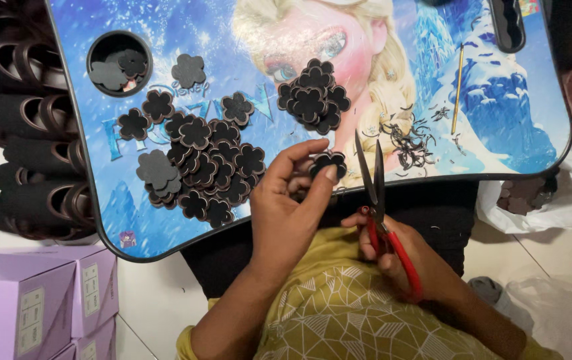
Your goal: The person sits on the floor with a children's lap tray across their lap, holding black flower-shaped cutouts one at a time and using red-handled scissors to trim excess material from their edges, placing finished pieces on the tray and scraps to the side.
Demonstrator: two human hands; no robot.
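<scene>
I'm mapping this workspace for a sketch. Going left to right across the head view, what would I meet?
Purple boxes → round cup hole in the lap tray → big pile of black flower cutouts → left hand pinching one cutout → red-handled scissors in right hand → thin gold stick → white plastic bag.

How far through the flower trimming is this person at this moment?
Done, by the look of it: a stack of dark flower shapes, with black trimmings beside it. In hand: the left hand pinches one flower piece; the right hand holds red-handled scissors. Possibly left: the larger loose pile on the lap table.
</scene>
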